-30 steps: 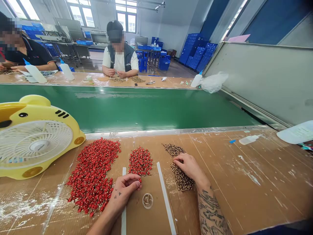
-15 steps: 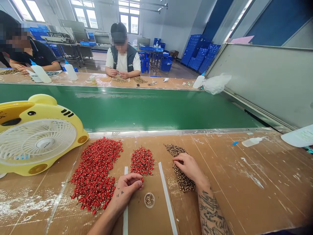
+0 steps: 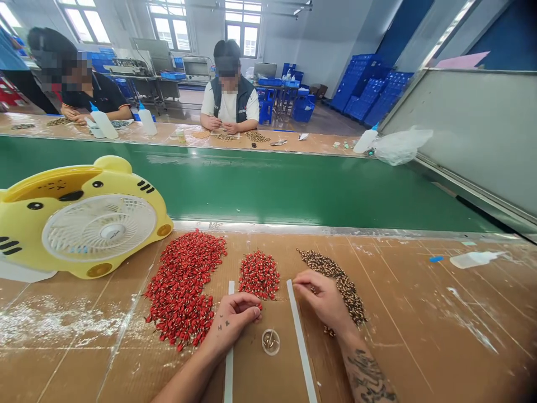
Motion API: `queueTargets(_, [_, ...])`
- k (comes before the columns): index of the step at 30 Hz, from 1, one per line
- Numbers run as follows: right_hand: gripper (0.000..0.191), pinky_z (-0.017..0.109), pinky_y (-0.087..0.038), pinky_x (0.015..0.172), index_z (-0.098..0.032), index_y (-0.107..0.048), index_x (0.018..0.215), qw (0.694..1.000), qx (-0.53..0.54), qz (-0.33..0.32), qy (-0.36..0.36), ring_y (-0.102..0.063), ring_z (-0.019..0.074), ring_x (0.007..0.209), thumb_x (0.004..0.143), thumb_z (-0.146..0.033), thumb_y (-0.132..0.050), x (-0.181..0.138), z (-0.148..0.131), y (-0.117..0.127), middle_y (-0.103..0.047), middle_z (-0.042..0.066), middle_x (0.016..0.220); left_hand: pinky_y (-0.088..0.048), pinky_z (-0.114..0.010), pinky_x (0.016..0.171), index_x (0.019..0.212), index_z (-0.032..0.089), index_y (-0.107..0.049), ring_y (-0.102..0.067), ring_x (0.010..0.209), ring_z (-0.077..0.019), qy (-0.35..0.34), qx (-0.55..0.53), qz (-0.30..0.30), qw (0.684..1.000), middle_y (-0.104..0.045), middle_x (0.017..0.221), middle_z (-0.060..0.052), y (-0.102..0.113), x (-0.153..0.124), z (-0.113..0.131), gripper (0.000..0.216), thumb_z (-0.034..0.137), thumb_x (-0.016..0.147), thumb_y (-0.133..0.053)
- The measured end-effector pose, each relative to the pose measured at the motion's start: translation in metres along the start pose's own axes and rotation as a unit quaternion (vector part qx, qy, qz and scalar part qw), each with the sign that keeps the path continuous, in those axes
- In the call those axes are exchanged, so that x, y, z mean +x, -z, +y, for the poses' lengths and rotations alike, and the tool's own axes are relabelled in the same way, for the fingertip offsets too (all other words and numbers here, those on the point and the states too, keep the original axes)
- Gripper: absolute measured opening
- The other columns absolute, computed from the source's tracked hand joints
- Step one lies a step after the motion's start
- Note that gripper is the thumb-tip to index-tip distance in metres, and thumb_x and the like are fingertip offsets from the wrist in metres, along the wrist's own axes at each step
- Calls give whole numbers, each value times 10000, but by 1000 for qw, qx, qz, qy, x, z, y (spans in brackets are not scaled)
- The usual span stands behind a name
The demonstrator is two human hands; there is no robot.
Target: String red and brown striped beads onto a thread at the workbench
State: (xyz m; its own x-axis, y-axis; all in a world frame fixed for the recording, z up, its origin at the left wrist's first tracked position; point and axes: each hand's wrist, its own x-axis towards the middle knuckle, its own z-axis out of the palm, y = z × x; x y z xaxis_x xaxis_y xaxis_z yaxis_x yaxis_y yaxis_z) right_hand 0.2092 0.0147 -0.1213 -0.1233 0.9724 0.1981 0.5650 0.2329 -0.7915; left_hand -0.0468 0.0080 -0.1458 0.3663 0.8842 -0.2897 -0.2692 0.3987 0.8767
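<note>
My left hand (image 3: pixel 240 316) pinches a small red piece (image 3: pixel 260 307) between thumb and fingertips, just below a small heap of red pieces (image 3: pixel 259 274). To its left lies a larger heap of the same red pieces (image 3: pixel 188 280). My right hand (image 3: pixel 323 296) is closed in a pinch over a white strip (image 3: pixel 300 336); whatever its fingertips hold is too small to make out. Partly behind that hand is a pile of dark brown-and-gold beads (image 3: pixel 335 271). Below and between the hands stands a small clear cup (image 3: pixel 271 342) with a thin stick in it.
A yellow animal-shaped fan (image 3: pixel 113 224) stands on the left. Beyond the cardboard-covered table runs a green belt (image 3: pixel 251 187). Two people sit across it by bottles and piles of small parts. A squeeze bottle (image 3: pixel 472 259) and a blue cap (image 3: pixel 436 259) lie to the right.
My right hand has moved off the bead pile leftward to the white strip. My left hand keeps its pinch on the red piece. The view has shifted, so everything sits farther right.
</note>
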Motion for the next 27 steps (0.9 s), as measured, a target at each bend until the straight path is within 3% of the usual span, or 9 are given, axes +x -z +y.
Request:
queueTargets(4, [96,286,-488,748,-202,-687,819,991,107,-64,44,-640,189,788,894,-260,-668,-2,-27,-37,-694,39,835,-481,-215,613,824,125,-729,-625,574,-118,-9,7,6,1000,-713,619,-16,-2,0,3,193,251,696,-800])
queueTargets(7, [108,271,-487,728,-200,-693,787,983,152,-86,52,-639,175,771,885,-246,-686,-3,-33,-50,-687,32,816,-481,-210,609,799,125,-727,-623,579,-117,-18,21,11,1000,-710,625,-18,-4,-2,5,165,240,700,-793])
queueTargets(17, [126,266,-490,727,-195,-695,777,980,171,-93,36,-634,172,777,886,-260,-695,-5,-35,-53,-674,36,815,-489,-207,643,811,136,-746,-630,644,-124,-53,71,17,996,-721,724,-30,-5,-3,1,126,223,723,-768])
queueTargets(27, [196,279,-503,707,-199,-728,795,985,131,-101,52,-648,179,762,925,-324,-651,-4,-42,-50,-693,55,808,-453,-209,588,820,144,-763,-601,630,-138,-116,216,27,969,-696,742,-53,-5,-7,-2,135,264,805,-702])
